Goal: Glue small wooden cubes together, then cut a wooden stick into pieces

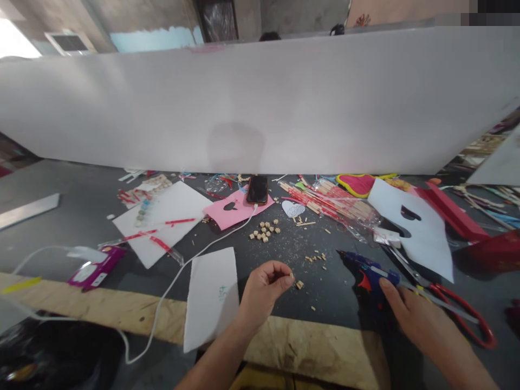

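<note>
My left hand (pixel 266 290) is pinched shut at the fingertips on a tiny wooden piece, mostly hidden by thumb and finger. A small wooden cube (pixel 299 284) sits right beside those fingertips. My right hand (pixel 410 311) grips a blue hot glue gun (pixel 376 271) with a red trigger, its nozzle pointing left over the dark table. Beyond my left hand lies a cluster of small wooden cubes (pixel 265 232). Short cut stick bits (pixel 316 258) are scattered between the hands. A white card (pixel 213 298) with pen marks lies left of my left hand.
Red-handled scissors (pixel 463 314) lie beside my right hand. A phone (pixel 257 189) on pink paper (pixel 223 208) trails a white cable (pixel 195 257). Bundled wooden sticks (pixel 325 200), cut-out white paper (pixel 422 227) and a purple box (pixel 97 268) surround the work. A white panel (pixel 260 108) stands behind.
</note>
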Demonstrator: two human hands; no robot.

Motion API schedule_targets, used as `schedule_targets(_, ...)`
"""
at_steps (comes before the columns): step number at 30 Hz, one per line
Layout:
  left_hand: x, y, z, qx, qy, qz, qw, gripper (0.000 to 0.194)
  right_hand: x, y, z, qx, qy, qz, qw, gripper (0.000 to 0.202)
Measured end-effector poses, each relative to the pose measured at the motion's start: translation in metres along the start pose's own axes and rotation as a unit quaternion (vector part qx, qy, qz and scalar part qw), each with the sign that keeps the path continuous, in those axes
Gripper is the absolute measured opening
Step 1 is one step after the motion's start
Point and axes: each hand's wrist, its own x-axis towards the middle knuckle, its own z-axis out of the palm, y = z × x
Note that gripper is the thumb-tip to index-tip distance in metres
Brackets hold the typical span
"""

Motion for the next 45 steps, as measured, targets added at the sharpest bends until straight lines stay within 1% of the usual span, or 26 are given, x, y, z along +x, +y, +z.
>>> schedule_targets(2,0.000,-0.002,-0.002,0.011,-0.004,0.000,1.000,0.011,-0.004,-0.009,-0.006,-0.013,0.015,0.005,1.000,0.036)
schedule_targets(3,0.000,-0.003,-0.002,0.015,-0.005,-0.002,1.000,0.011,-0.007,-0.017,-0.008,-0.011,0.016,-0.006,1.000,0.034)
schedule_targets(4,0.001,-0.003,-0.002,0.017,-0.005,-0.003,1.000,0.011,-0.008,-0.028,-0.008,0.016,0.032,-0.040,0.999,0.030)
schedule_targets(5,0.000,-0.003,-0.002,0.016,-0.005,-0.004,1.000,0.011,-0.009,-0.041,-0.006,0.056,0.042,-0.091,0.993,0.028)
schedule_targets(6,0.000,-0.004,-0.002,0.014,-0.006,-0.005,1.000,0.011,-0.010,-0.054,-0.003,0.096,0.028,-0.150,0.984,0.027)
schedule_targets(8,-0.001,-0.004,-0.002,0.007,-0.011,-0.003,1.000,0.011,-0.010,-0.081,0.008,0.146,-0.031,-0.235,0.960,0.029)
schedule_targets(10,-0.002,-0.004,-0.002,0.001,-0.012,0.004,1.000,0.010,-0.008,-0.101,0.020,0.173,-0.076,-0.261,0.947,0.034)
schedule_targets(13,-0.003,-0.006,-0.005,-0.003,-0.007,0.013,1.000,0.008,-0.003,-0.118,0.035,0.189,-0.117,-0.263,0.939,0.038)
schedule_targets(17,-0.002,-0.007,-0.008,-0.006,-0.002,0.017,1.000,0.008,0.000,-0.122,0.039,0.206,-0.127,-0.252,0.937,0.025)
schedule_targets(22,-0.004,-0.005,-0.005,-0.016,-0.024,-0.001,1.000,0.010,-0.006,-0.119,0.031,0.260,-0.136,-0.200,0.935,0.021)
schedule_targets(24,-0.005,-0.005,-0.001,-0.027,-0.040,-0.009,0.999,0.011,-0.011,-0.118,0.027,0.331,-0.137,-0.156,0.921,0.022)
schedule_targets(26,-0.006,-0.005,0.004,-0.034,-0.055,-0.005,0.998,0.011,-0.017,-0.117,0.022,0.412,-0.138,-0.100,0.895,0.020)
schedule_targets(27,-0.007,-0.004,0.006,-0.037,-0.063,-0.002,0.997,0.011,-0.020,-0.117,0.020,0.443,-0.143,-0.076,0.882,0.019)
schedule_targets(29,-0.008,-0.004,0.011,-0.039,-0.074,0.001,0.996,0.011,-0.025,-0.116,0.014,0.477,-0.156,-0.051,0.863,0.018)
schedule_targets(32,-0.011,-0.001,0.017,-0.037,-0.087,-0.001,0.996,0.011,-0.030,-0.113,0.008,0.506,-0.158,-0.051,0.846,0.020)
schedule_targets(35,-0.015,0.002,0.022,-0.022,-0.087,-0.001,0.996,0.010,-0.033,-0.110,0.004,0.514,-0.144,-0.068,0.843,0.019)
schedule_targets(38,-0.018,0.004,0.025,0.025,-0.077,0.012,0.997,0.008,-0.035,-0.109,0.004,0.519,-0.135,-0.070,0.841,0.018)
schedule_targets(41,-0.021,0.006,0.027,0.109,-0.063,0.049,0.991,0.004,-0.038,-0.108,0.002,0.520,-0.128,-0.066,0.842,0.017)
schedule_targets(43,-0.022,0.009,0.028,0.169,-0.054,0.088,0.980,0.005,-0.039,-0.108,0.000,0.511,-0.127,-0.073,0.847,0.016)
schedule_targets(45,-0.023,0.012,0.027,0.208,-0.058,0.131,0.967,0.007,-0.039,-0.108,-0.002,0.499,-0.125,-0.081,0.854,0.016)
